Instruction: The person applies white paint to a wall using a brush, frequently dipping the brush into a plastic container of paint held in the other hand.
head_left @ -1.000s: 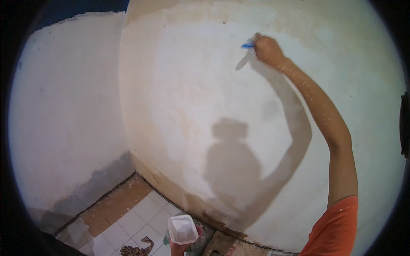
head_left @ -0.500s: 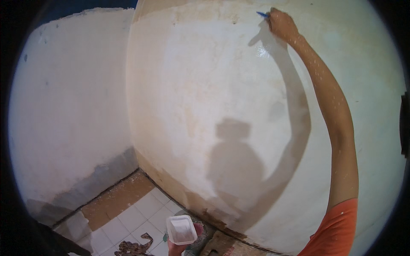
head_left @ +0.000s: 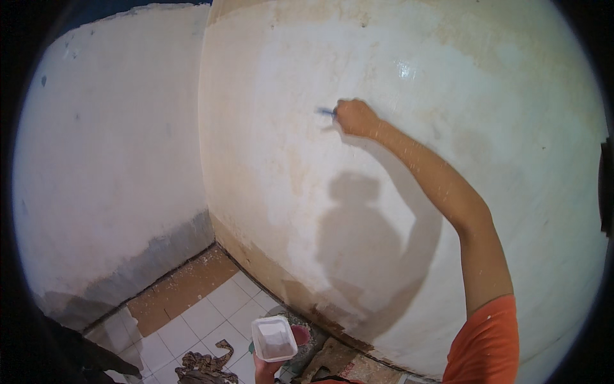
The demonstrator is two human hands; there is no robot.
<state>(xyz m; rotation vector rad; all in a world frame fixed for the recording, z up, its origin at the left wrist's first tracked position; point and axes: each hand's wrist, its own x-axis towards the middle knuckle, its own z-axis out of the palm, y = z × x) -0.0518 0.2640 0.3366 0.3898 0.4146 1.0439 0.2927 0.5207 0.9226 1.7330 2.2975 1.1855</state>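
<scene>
My right hand reaches out to the pale wall, its fingers closed around a slim blue tool. The tool points left against or close to the wall; motion blurs it, so its exact kind cannot be told. Low in front of me, my left hand grips a white square plastic tub from below. The tub's open top faces me, and a whitish coating shows inside; how full it is cannot be told.
Left of the corner stands another whitish wall with a grey lower band. White tiles and a brown strip cover the floor. A crumpled patterned cloth lies there. Behind the tub is a reddish round thing. Something dark stands lower left.
My right hand has swept down and left across the wall with the blue tool. My left hand still holds the tub in nearly the same spot. The view has shifted slightly.
</scene>
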